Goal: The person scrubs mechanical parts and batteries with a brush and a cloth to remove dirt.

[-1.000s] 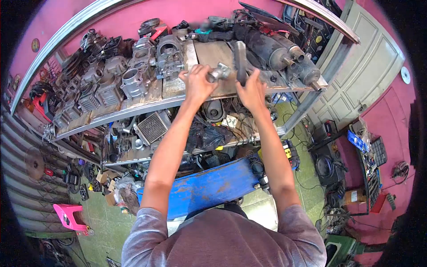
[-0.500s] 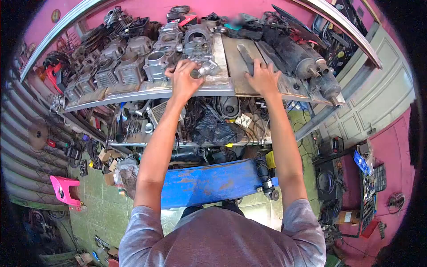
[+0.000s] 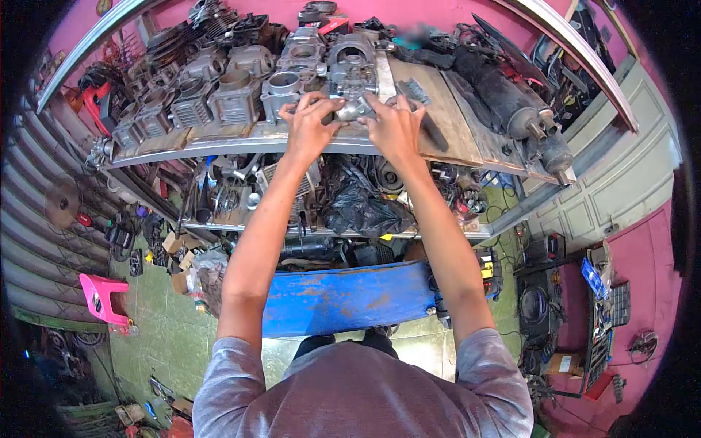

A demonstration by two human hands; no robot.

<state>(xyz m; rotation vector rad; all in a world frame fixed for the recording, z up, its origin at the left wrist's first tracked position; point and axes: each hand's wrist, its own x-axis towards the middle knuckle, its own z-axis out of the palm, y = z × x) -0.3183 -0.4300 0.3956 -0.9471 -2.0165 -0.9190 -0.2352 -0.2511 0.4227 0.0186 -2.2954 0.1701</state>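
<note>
My left hand [image 3: 312,130] curls its fingers and thumb at the left end of a small silver metal engine part [image 3: 352,111] on the upper shelf. At its right end, my right hand [image 3: 396,130] grips the same part. The fingers hide some of its outline. Just behind it stands a larger grey engine casting [image 3: 352,71]. To the right of my right hand, a brush [image 3: 434,131] with a dark handle and grey bristles lies slantwise on the boards. An engine cylinder [image 3: 283,86] stands left of my left hand.
Several cylinders and heads [image 3: 235,98] crowd the shelf's left side. Dark exhaust mufflers [image 3: 515,113] lie at the right. The shelf's metal front edge [image 3: 219,148] runs under my wrists. Below are a cluttered lower shelf, with a black plastic bag [image 3: 365,208], and a blue bench [image 3: 343,299].
My right hand has left the brush and moved left to the silver part. The brush now lies turned, with its bristles showing. My left hand stays at the part.
</note>
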